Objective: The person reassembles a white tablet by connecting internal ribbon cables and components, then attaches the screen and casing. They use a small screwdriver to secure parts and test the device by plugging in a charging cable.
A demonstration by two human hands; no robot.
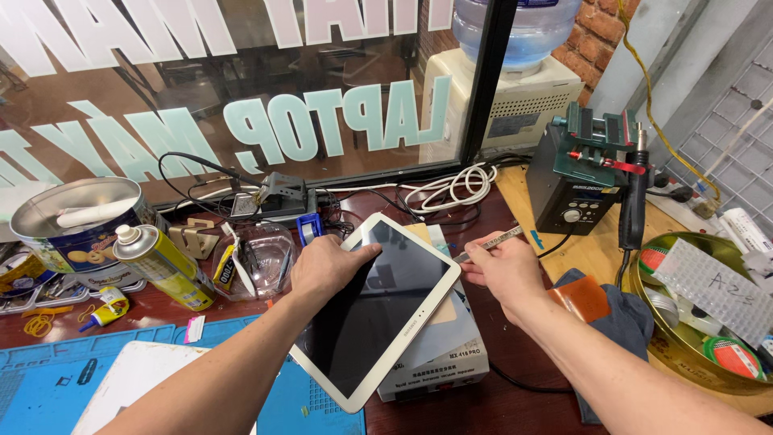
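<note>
Left of the white tablet [378, 310] stand a yellow spray can [161, 264] and, further left, a round tin [72, 221]. The left hand [326, 266] is clamped on the tablet's upper left edge, thumb across the dark glass, tilting it over a white box [439, 358]. The slab looks thin, stiff, fairly light and slick, with breakable glass, so I judge the bezel edges the safest hold. Just right of the tablet, the right hand [507, 270] pinches a slim metal tool [491, 242] whose tip meets the tablet's right edge. Further right sits a dark hot-air station [576, 189]
</note>
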